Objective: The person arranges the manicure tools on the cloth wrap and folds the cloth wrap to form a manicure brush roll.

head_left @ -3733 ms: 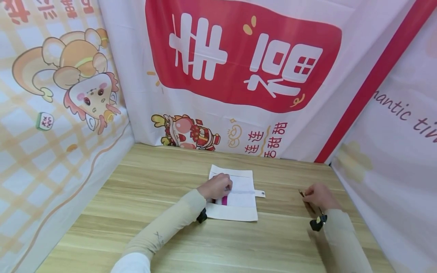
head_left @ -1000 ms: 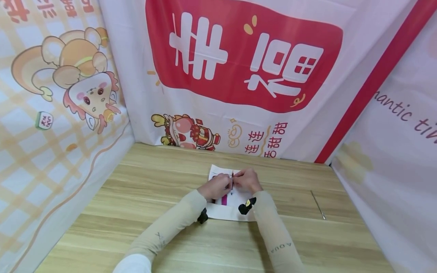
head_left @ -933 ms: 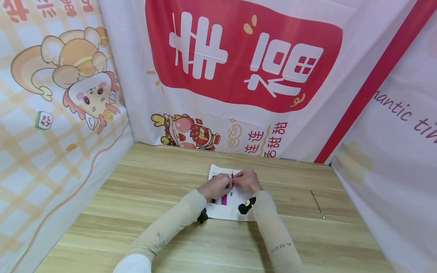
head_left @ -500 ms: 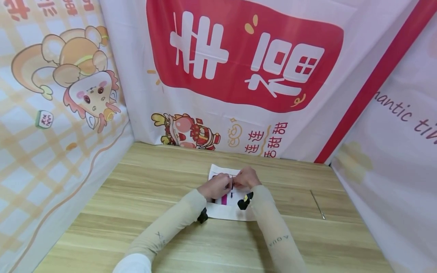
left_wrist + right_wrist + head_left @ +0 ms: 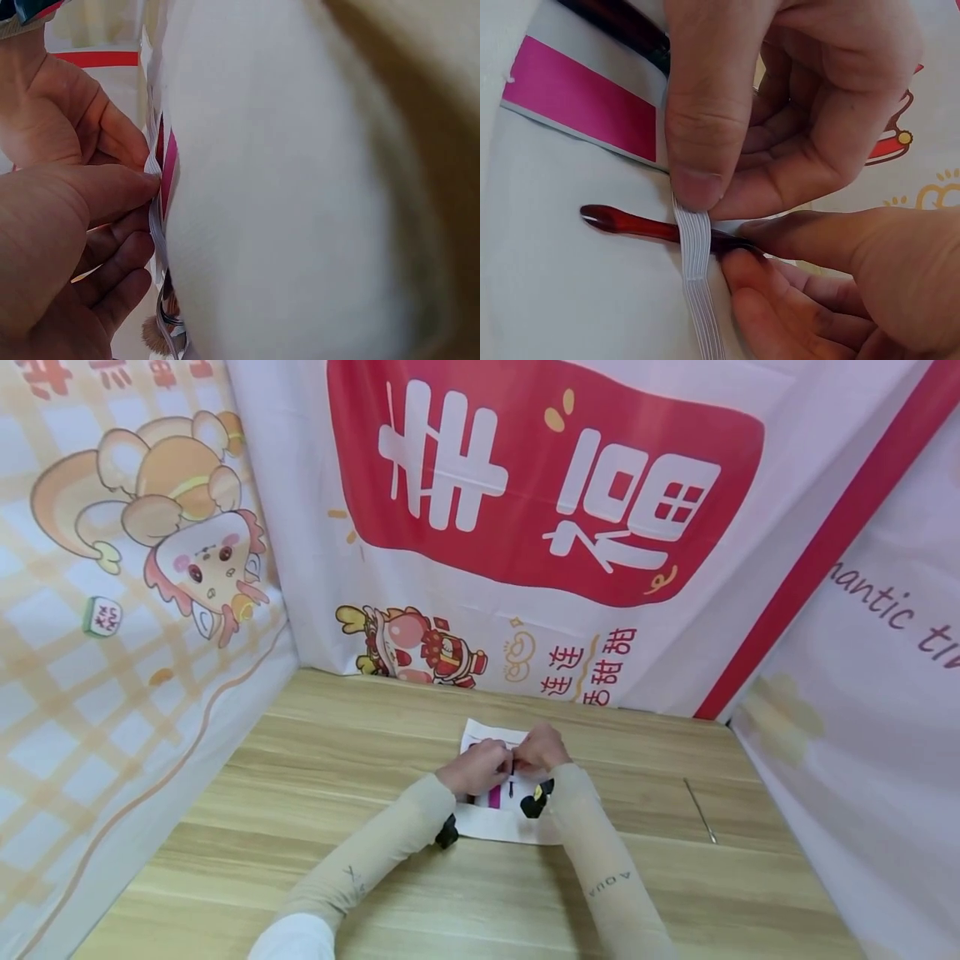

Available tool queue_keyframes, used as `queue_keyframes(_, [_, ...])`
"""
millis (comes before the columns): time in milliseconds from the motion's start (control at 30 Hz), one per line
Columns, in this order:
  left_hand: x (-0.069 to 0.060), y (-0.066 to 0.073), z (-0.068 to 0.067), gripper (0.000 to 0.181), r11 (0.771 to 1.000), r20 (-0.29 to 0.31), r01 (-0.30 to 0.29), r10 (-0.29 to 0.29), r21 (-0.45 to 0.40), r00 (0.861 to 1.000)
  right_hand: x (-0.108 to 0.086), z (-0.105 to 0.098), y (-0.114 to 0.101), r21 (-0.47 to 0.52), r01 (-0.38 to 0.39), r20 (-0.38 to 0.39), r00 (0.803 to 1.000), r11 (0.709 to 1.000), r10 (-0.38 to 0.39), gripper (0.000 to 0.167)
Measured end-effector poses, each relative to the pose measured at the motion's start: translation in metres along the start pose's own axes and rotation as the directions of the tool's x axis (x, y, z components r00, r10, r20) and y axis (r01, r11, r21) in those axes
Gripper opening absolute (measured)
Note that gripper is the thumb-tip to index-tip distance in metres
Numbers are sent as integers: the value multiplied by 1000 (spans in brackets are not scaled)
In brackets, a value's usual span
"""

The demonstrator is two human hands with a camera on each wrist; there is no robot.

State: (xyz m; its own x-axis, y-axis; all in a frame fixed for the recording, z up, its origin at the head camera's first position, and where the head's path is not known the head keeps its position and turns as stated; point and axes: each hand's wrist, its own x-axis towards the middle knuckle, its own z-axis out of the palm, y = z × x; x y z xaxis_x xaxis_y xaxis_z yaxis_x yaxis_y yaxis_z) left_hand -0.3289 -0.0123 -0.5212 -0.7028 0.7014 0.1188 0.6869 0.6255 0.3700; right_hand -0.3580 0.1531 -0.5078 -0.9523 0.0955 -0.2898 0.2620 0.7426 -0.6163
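Note:
A white roll-up case (image 5: 495,827) lies spread on the table. My left hand (image 5: 478,768) pinches its ribbed white elastic band (image 5: 695,247) between thumb and fingers. Opposite it, my right hand (image 5: 542,749) pinches a thin brush with a glossy dark red handle (image 5: 641,227). The handle passes under the band and its rounded end shows on the near side; my right fingers hide the other end. Beside it in the case are a magenta strip (image 5: 585,97) and a thicker dark handle (image 5: 622,26). Brown bristles (image 5: 156,335) show in the left wrist view.
A thin metal rod (image 5: 701,811) lies on the wooden table (image 5: 405,902) to the right. Printed cloth hangs behind the table (image 5: 480,635) and along both sides. Each wrist carries a small black camera.
My right hand has come from the table's right side to the case, bringing the thin brush. Its handle has slid farther through the band toward me. My left hand stays on the case.

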Motion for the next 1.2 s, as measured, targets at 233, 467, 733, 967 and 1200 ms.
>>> queue_keyframes(233, [0, -2, 2, 6, 1000, -5, -2, 2, -15, 1000, 1, -3, 4, 38, -46, 54, 998, 998, 44, 14])
queue_keyframes(467, [-2, 1, 0, 6, 1000, -2, 7, -7, -4, 1000, -2, -6, 4, 23, -72, 108, 992, 997, 69, 17])
queue_keyframes(733, [-1, 1, 1, 6, 1000, -10, 11, -11, 4, 1000, -7, -8, 2, 67, -78, 132, 989, 995, 69, 12])
queue_keyframes(967, [2, 2, 2, 6, 1000, 3, 23, -23, -19, 1000, -9, -28, 9, -48, -27, 80, 996, 998, 31, 24])
queue_keyframes(1200, [7, 3, -1, 6, 1000, -6, 18, -18, -2, 1000, -13, -84, 37, -138, 287, 62, 958, 948, -281, 23])
